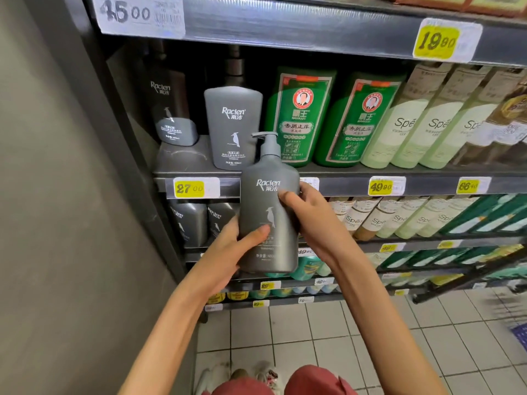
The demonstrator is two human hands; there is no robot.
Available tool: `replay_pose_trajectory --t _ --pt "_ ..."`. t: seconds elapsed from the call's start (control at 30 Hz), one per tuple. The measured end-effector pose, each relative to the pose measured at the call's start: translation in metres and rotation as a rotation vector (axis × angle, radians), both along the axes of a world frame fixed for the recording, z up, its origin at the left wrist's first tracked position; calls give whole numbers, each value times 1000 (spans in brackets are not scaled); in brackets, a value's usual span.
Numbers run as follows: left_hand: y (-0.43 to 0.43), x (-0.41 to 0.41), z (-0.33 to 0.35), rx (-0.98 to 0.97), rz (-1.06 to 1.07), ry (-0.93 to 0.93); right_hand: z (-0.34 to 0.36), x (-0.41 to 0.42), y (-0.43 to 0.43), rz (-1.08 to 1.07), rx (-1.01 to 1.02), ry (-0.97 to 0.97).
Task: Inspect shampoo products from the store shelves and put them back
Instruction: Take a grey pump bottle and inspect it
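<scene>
**Raclen bottle off the shelf, mid-inspection**

The grey Raclen pump bottle (265, 208) is out of its row, upright, label towards the person. Picking is done, the look-over seems under way, and returning it is left. It hangs before the front edge of the shelf (182, 161), near the left end. The left hand (231, 246) wraps its lower left side, thumb across the label; the right hand (310, 218) clasps the right side, higher up.

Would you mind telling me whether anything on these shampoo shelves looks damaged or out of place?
Only the white price label on the top shelf edge: its digits look smeared. The grey plastic pump bottle being held seems intact.
</scene>
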State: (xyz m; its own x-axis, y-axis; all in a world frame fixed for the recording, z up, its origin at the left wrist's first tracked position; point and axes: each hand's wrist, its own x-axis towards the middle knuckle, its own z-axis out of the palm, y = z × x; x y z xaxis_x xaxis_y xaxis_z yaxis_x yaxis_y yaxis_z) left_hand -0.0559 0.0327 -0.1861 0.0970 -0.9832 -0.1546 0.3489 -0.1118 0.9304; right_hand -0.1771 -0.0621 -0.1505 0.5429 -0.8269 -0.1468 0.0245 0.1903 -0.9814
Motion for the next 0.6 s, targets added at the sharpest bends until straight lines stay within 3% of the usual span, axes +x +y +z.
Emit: replay_pose_trajectory --t 0.13,0.23,0.37,0.47,0.6 --pt "6 3 -15 -69 89 -106 -22 -18 11 199 18 36" --pt "7 4 -23 -108 108 -338 -38 -24 21 150 -114 55" --pt "4 2 -24 -131 118 -427 -45 -31 30 106 -384 -38" --pt "5 -1 -20 -156 119 -544 -45 -33 36 86 -432 -73" --pt "8 2 -10 -141 70 -430 -31 -40 31 49 -367 66"
